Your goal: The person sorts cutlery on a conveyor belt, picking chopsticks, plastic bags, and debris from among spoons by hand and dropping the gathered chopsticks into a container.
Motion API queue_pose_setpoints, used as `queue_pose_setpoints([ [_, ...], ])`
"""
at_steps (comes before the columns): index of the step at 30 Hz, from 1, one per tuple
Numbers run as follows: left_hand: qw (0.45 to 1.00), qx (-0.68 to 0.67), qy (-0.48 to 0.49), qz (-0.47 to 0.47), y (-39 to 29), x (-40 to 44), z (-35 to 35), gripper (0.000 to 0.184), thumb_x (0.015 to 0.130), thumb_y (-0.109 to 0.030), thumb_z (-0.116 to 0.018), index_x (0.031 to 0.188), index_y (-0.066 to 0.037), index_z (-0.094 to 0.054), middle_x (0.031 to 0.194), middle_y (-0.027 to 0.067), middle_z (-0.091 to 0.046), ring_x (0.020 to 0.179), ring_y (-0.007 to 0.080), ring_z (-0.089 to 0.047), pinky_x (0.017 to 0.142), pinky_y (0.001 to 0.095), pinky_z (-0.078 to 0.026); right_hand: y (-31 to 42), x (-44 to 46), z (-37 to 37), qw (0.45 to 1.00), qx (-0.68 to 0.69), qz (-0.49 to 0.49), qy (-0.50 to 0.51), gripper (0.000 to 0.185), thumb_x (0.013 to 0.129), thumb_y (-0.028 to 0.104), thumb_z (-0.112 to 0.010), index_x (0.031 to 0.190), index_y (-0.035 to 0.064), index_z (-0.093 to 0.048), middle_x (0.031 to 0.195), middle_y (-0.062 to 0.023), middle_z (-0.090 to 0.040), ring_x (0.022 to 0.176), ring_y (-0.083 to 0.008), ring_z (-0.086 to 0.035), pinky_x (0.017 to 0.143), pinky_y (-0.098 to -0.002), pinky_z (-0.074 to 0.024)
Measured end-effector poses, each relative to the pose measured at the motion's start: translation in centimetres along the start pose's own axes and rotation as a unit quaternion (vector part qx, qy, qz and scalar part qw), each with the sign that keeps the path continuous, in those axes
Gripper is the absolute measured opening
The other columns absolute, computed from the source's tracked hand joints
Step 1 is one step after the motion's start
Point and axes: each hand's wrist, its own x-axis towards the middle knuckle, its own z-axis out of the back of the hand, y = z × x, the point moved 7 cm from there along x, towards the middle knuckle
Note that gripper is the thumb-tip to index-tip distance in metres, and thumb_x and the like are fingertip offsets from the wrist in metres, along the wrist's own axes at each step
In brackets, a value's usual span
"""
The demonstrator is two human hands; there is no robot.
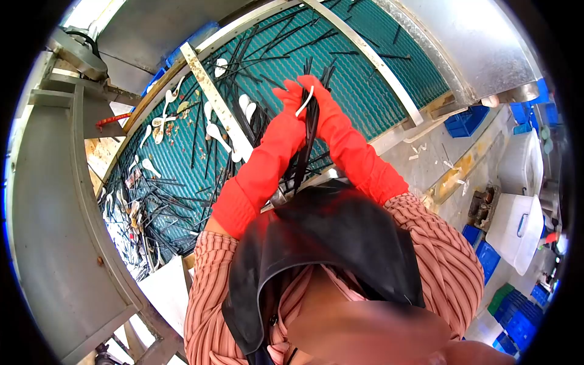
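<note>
My left hand and my right hand, both in red rubber gloves, are wrapped round one bundle of black chopsticks. The bundle points away from me, above a green ridged conveyor belt. A thin white curved piece lies across the bundle between my hands; I cannot make out what it is. More loose black chopsticks lie under and left of my left hand. White soup spoons are scattered near them, beside a pale crossbar.
Chopsticks, spoons and food scraps are heaped at the belt's near left end. A second crossbar spans the belt to the right. A grey metal panel stands at left. Blue crates and a white tub are on the right.
</note>
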Motion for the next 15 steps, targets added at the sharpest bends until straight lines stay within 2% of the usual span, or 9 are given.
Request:
queue_pose_setpoints([
  [1,1.0,0.009,0.002,-0.008,0.4,0.1,0.0,0.027,0.109,-0.032,-0.051,0.118,-0.011,-0.065,0.072,0.0051,-0.063,0.059,0.0176,-0.062,0.047,0.0324,-0.043,0.3,-0.1,0.2,0.998,-0.061,0.005,-0.022,0.047,0.1,0.018,-0.065,0.144,0.0043,-0.054,0.14,-0.0266,-0.063,0.121,-0.0382,-0.069,0.081,-0.039,-0.0673],
  [2,0.999,-0.007,0.02,0.042,1.6,0.1,-0.3,0.029,0.109,-0.033,-0.052,0.12,-0.01,-0.065,0.074,0.0053,-0.064,0.06,0.0176,-0.063,0.048,0.0323,-0.044,0.6,-0.3,0.6,0.991,-0.122,0.01,-0.044,0.049,0.1,0.017,-0.065,0.147,0.0053,-0.053,0.137,-0.026,-0.065,0.118,-0.0363,-0.071,0.08,-0.0385,-0.0671],
  [4,0.988,-0.036,0.057,0.139,0.1,-1.8,-1.0,0.032,0.11,-0.036,-0.052,0.124,-0.01,-0.064,0.079,0.0056,-0.067,0.064,0.0177,-0.065,0.051,0.0321,-0.047,0.5,0.2,1.4,0.986,-0.155,-0.019,-0.051,0.05,0.099,0.016,-0.067,0.147,0.0062,-0.055,0.131,-0.024,-0.068,0.111,-0.0321,-0.073,0.078,-0.037,-0.0661],
  [7,0.992,-0.058,0.074,0.087,-0.6,-2.5,0.0,0.035,0.111,-0.032,-0.05,0.131,-0.007,-0.064,0.087,0.0073,-0.071,0.063,0.018,-0.065,0.055,0.0319,-0.051,2.6,0.1,2.4,0.976,-0.205,-0.001,-0.076,0.048,0.098,0.013,-0.068,0.144,0.0066,-0.059,0.126,-0.0218,-0.071,0.105,-0.0273,-0.074,0.074,-0.0347,-0.0646],
  [9,0.977,-0.196,0.087,0.017,1.1,-1.9,2.4,0.041,0.11,-0.029,-0.051,0.14,-0.004,-0.062,0.105,0.0143,-0.075,0.085,0.0234,-0.073,0.076,0.0311,-0.058,4.6,-0.7,2.6,0.971,-0.204,0.045,-0.114,0.047,0.097,0.011,-0.069,0.142,0.0066,-0.06,0.123,-0.0207,-0.072,0.102,-0.0253,-0.074,0.071,-0.0332,-0.0637],
  [11,0.98,-0.195,-0.035,-0.023,1.0,-2.3,5.5,0.041,0.108,-0.028,-0.055,0.139,-0.002,-0.061,0.112,0.0127,-0.074,0.098,0.0211,-0.071,0.087,0.0327,-0.056,7.2,-1.2,2.5,0.966,-0.173,0.103,-0.161,0.046,0.096,0.01,-0.07,0.142,0.0069,-0.061,0.121,-0.0198,-0.073,0.1,-0.024,-0.075,0.068,-0.032,-0.0628],
  [15,0.98,-0.107,-0.151,-0.071,0.3,-3.6,6.9,0.065,0.097,-0.036,-0.078,0.141,0.008,-0.056,0.124,0.0151,-0.069,0.111,0.0205,-0.067,0.095,0.0322,-0.054,13.1,-2.4,3.5,0.953,-0.077,0.235,-0.176,0.042,0.101,0.009,-0.063,0.144,0.0104,-0.062,0.123,-0.0127,-0.073,0.094,-0.0168,-0.075,0.064,-0.0303,-0.0617],
])
